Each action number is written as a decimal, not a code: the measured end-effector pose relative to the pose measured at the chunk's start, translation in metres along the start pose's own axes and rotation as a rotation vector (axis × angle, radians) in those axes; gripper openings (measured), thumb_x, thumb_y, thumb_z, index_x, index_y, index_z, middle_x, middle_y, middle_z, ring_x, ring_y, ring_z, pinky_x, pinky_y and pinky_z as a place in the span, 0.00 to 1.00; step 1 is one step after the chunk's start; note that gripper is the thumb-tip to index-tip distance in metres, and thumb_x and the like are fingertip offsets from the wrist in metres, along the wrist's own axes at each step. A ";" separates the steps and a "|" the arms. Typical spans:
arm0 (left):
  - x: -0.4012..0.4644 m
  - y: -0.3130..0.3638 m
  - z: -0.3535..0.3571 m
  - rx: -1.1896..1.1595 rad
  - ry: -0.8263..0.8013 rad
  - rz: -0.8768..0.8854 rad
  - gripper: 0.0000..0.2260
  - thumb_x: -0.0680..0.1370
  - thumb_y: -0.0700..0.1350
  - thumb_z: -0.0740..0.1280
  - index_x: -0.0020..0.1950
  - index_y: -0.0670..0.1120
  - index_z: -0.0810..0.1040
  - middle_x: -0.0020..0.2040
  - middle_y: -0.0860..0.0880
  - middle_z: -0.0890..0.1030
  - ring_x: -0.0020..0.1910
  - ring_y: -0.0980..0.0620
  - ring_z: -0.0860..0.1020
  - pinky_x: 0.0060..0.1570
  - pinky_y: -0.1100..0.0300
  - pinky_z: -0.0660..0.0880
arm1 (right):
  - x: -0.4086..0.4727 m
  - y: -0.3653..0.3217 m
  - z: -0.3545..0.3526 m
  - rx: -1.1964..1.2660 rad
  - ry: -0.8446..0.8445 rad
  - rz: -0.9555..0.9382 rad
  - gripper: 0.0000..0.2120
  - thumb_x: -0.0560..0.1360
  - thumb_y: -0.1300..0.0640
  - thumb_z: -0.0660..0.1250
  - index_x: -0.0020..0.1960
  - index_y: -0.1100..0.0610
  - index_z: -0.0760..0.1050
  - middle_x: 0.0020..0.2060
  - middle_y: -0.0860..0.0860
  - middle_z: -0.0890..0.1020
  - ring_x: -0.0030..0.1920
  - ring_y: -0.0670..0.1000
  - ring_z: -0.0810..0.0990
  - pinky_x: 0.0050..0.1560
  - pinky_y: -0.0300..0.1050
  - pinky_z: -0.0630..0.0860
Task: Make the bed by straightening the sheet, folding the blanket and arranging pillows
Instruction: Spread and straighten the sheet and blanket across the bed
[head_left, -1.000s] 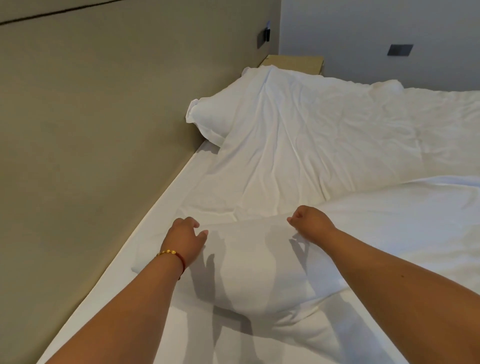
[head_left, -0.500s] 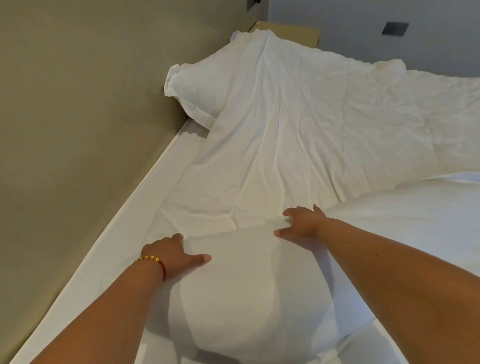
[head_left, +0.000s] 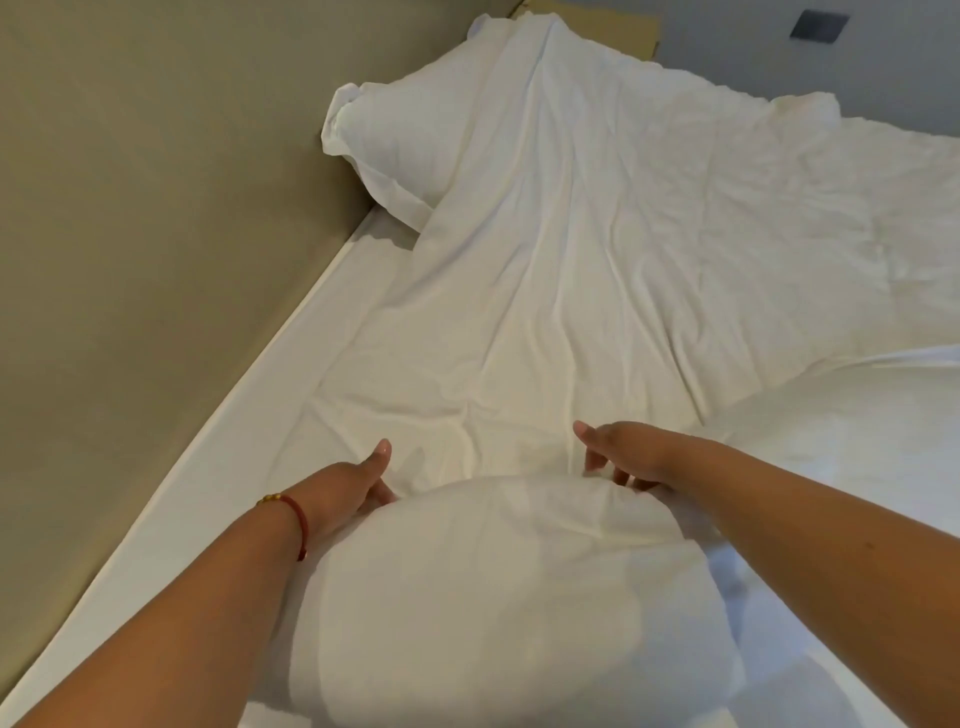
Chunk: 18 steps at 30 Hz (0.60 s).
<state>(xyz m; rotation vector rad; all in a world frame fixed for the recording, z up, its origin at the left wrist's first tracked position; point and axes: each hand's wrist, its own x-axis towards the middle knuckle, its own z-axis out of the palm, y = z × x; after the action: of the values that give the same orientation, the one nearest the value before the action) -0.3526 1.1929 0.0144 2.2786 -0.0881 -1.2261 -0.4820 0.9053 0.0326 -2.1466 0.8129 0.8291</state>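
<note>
A plump white pillow (head_left: 493, 597) bulges up right in front of me on the white sheet (head_left: 223, 499). My left hand (head_left: 353, 486) sits at the pillow's far left edge with the thumb straight and the fingers hidden behind the pillow. At the far right edge my right hand (head_left: 618, 457) touches it with spread, straight fingers pointing down. A second pillow (head_left: 395, 135) lies farther off against the headboard. A wrinkled white blanket (head_left: 623, 234) is draped partly over that second pillow and spreads to the right.
A beige padded headboard (head_left: 156, 208) runs along the left of the bed. A wooden nightstand (head_left: 597, 23) and a dark wall plate (head_left: 818, 23) stand beyond the far pillow. More smooth white bedding (head_left: 841, 447) lies at the right.
The near pillow has come up and closer to me. Both hands slid from lying on top of it to its far edge, their fingers now turned downward.
</note>
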 end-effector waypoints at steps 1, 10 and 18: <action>0.003 0.002 0.004 -0.018 0.017 -0.014 0.34 0.79 0.66 0.46 0.45 0.44 0.85 0.47 0.48 0.84 0.51 0.49 0.80 0.54 0.58 0.71 | 0.013 -0.003 0.002 0.060 0.082 -0.031 0.28 0.80 0.38 0.46 0.53 0.61 0.72 0.36 0.49 0.74 0.32 0.49 0.73 0.35 0.42 0.70; 0.011 -0.009 0.018 0.250 0.090 -0.127 0.34 0.81 0.63 0.41 0.72 0.41 0.69 0.72 0.41 0.69 0.71 0.44 0.67 0.70 0.54 0.58 | 0.061 -0.019 0.057 0.035 -0.069 0.089 0.35 0.79 0.36 0.47 0.73 0.61 0.63 0.72 0.57 0.67 0.71 0.57 0.67 0.69 0.49 0.60; 0.003 -0.016 0.011 0.028 -0.036 -0.136 0.28 0.75 0.67 0.61 0.57 0.44 0.80 0.52 0.46 0.83 0.50 0.47 0.81 0.59 0.53 0.74 | 0.030 -0.012 0.035 0.031 -0.323 0.311 0.33 0.76 0.31 0.43 0.64 0.54 0.69 0.62 0.59 0.75 0.56 0.56 0.78 0.57 0.47 0.72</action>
<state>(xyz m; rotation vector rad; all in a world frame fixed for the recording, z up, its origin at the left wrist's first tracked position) -0.3624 1.2005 -0.0004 2.3191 0.0374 -1.3429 -0.4660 0.9301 -0.0049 -1.8161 0.9909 1.2745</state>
